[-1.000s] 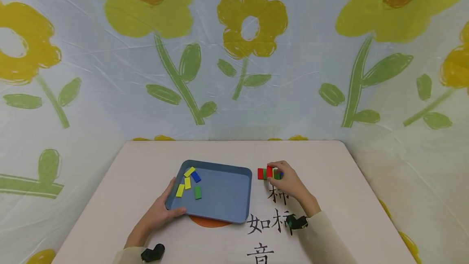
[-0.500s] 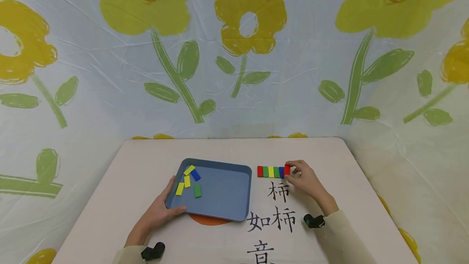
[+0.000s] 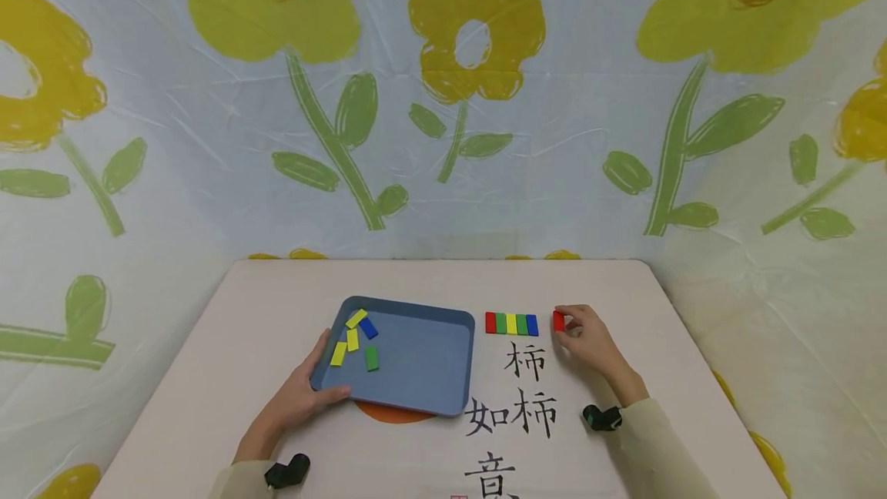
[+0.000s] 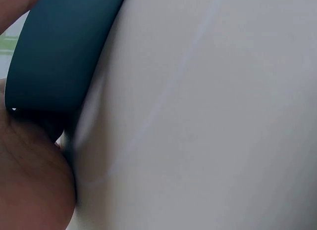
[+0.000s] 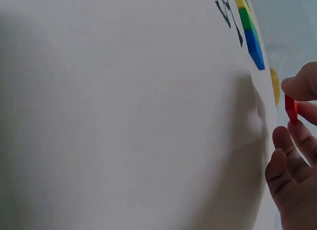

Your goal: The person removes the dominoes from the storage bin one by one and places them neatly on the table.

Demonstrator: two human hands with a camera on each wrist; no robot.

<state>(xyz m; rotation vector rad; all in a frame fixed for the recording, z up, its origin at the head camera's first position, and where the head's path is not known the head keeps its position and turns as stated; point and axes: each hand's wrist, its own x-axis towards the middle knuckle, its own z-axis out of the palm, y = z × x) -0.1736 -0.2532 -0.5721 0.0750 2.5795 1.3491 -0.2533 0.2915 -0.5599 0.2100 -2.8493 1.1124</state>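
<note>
Between thumb and fingertips, my right hand point(image 3: 590, 339) pinches a small red domino point(image 3: 558, 321), also visible in the right wrist view point(image 5: 291, 108). Just left of it, a row of flat dominoes lies side by side: red point(image 3: 490, 323), green, yellow point(image 3: 511, 324), green and blue point(image 3: 532, 326). A gap separates the held piece from the blue end. My left hand point(image 3: 299, 391) grips the left side of a blue-grey tray point(image 3: 423, 364), thumb on its near rim. Inside the tray, toward the left, lie yellow dominoes point(image 3: 338, 354), a blue domino point(image 3: 368, 327) and a green domino point(image 3: 372, 358).
Black brush-written characters point(image 3: 530, 410) run down the pale tabletop point(image 3: 596, 287) below the row. An orange printed shape point(image 3: 395, 413) shows from under the tray's near edge. A flower-printed sheet point(image 3: 540, 191) stands behind the table.
My right hand has carried the red domino rightward, from above the row, past its blue end, to a spot apart from it. The left hand keeps its grip on the tray.
</note>
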